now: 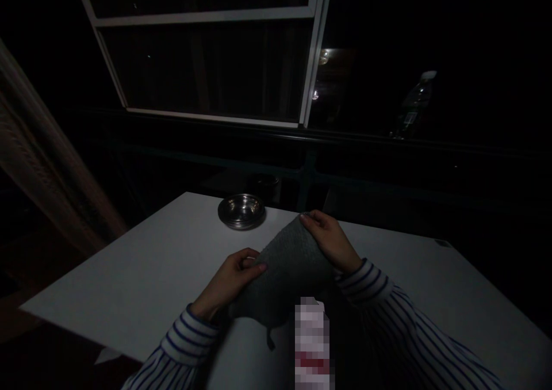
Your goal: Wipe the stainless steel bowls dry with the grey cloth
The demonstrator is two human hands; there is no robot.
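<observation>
A grey cloth (288,263) is stretched between my two hands, above the near part of the white table. A small dark loop hangs from its lower edge. My left hand (230,280) pinches the cloth's left edge between thumb and fingers. Higher up and to the right, my right hand (330,237) grips its upper corner. Beyond the cloth, a shiny metal bowl (241,210) sits near the table's far edge, apart from both hands; its rim looks layered, so it may be a stack.
The white table (142,263) spreads out to both sides. Behind it stands a window frame (207,117), with a clear bottle (416,105) on the ledge at right. A curtain (43,142) hangs at left. Below the cloth are a pale surface (250,355) and a pixelated patch (313,344).
</observation>
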